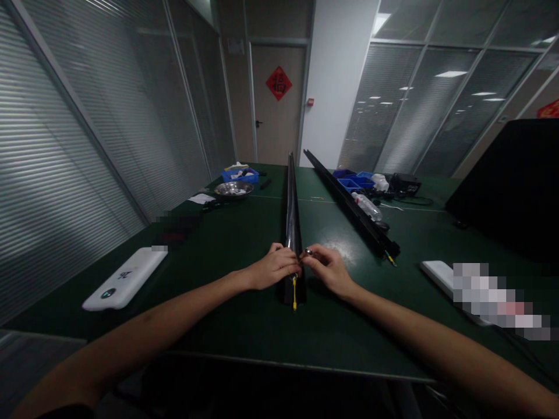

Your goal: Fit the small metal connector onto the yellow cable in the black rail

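Note:
A long black rail (291, 209) lies on the green table, running straight away from me. My left hand (277, 269) rests across its near end, fingers curled over the top. From that end sticks a short yellow wire (294, 294) with a connector at its tip. On the rail's right side, my right hand (329, 270) pinches a small shiny metal piece (308, 252) between thumb and fingers, close to the left fingertips. What exactly this piece is, I cannot make out. My fingers partly cover where it meets the rail.
A second black rail (349, 201) lies slanted at the right. Behind it are blue bins (353, 181) and a plastic bottle (367, 206). A metal bowl (234, 189) and blue tray (240, 176) sit far left. White devices (126, 279) flank my arms; a black screen (506, 192) stands right.

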A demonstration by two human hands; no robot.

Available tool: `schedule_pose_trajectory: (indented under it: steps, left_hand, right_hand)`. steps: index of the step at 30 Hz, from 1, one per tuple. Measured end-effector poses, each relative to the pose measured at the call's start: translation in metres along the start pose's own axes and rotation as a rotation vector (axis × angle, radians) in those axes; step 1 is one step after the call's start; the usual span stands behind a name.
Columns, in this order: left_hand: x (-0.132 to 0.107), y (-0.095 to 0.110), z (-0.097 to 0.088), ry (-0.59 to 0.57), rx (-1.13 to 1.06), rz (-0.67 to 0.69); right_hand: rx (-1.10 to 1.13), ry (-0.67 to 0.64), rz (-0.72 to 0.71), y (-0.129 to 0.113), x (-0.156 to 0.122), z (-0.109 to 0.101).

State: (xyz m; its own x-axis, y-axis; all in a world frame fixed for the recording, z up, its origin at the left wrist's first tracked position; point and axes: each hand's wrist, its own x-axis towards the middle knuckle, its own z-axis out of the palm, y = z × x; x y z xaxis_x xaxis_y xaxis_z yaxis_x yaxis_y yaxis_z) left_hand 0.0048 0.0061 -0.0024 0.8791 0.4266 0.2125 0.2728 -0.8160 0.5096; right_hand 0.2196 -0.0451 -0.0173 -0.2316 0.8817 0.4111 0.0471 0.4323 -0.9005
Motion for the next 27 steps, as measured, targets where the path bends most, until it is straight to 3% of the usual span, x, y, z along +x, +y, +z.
schedule_pose_trajectory:
  steps: [27]
  left_hand:
    - [-0.0005,-0.0027,0.0014,-0.006,0.007,0.002]
  right_hand:
    - [-0.012,-0.013,0.014,-0.0047,0.0004,0.0002]
